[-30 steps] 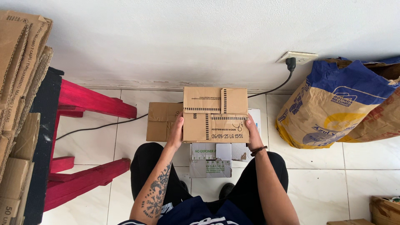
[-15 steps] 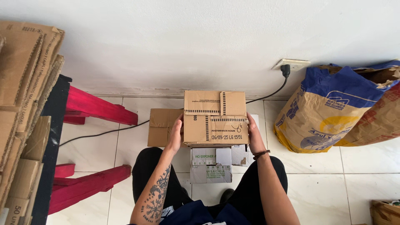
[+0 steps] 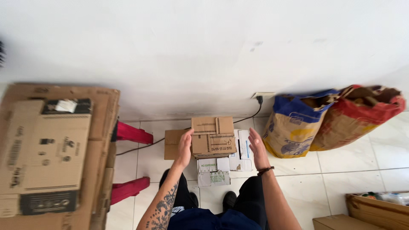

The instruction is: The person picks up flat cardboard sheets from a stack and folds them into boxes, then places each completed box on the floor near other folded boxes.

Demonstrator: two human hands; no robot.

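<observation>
While you sit on the white tiled floor (image 3: 170, 164) facing the wall, your left hand (image 3: 185, 148) presses flat against the left side of a small brown cardboard box (image 3: 213, 136), fingers curled round its edge, thumb up front. Your right hand (image 3: 257, 147), w/ a dark band at the wrist, stands open just beside the box's right side, fingers straight and together, palm inward, not touching it.

The box is held upright at center frame, above a low heap of flattened white cartons (image 3: 215, 168) lying on the tiles between your knees. A flat brown cardboard piece (image 3: 174, 144) lies on the floor just left of the heap, partly behind your left hand.

At the floor's left edge, a tall stack of flattened cardboard (image 3: 51, 153) rests on a red stool (image 3: 130, 134). To the right, near the wall, two stuffed sacks lean together: a blue-and-tan sack (image 3: 294, 127) and a red-and-tan sack (image 3: 358, 115). A black cable (image 3: 251, 116) runs along the base of the wall to an outlet (image 3: 263, 95). Bottom right corner: an open brown crate (image 3: 375, 208).
</observation>
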